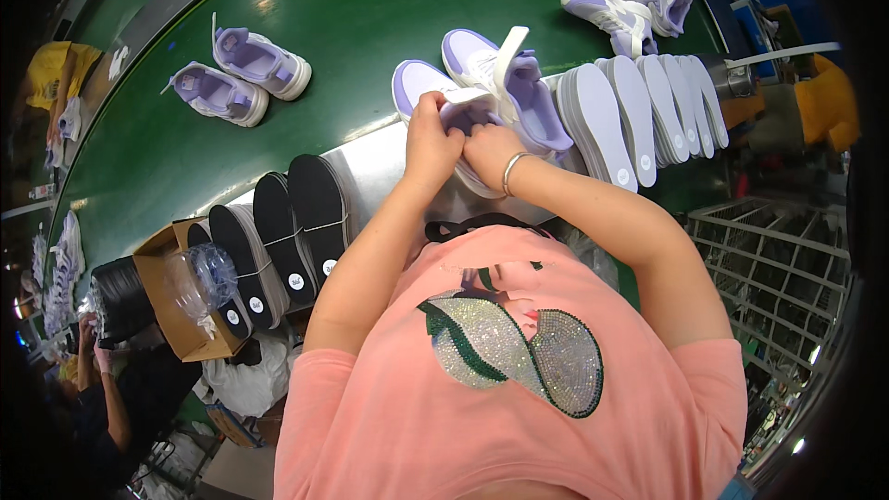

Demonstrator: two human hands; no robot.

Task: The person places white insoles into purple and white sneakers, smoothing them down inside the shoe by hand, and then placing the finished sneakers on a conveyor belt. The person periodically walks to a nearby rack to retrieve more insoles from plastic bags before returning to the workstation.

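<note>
Both my hands are at a white and lavender sneaker whose toe points away from me. My left hand grips the tongue and collar on the left side of the opening, its fingers closed. At the right of the same opening, the curled fingers of my right hand press on the collar, and their tips are partly hidden inside. Touching it on the right is a matching sneaker with its white tongue pulled up. Whether an insole lies inside the handled shoe, I cannot tell.
Stacks of pale insoles stand to the right, banded black insoles to the left. More sneakers rest on the green table at far left and far right. A cardboard box holds clear plastic. Other people work at the left edge.
</note>
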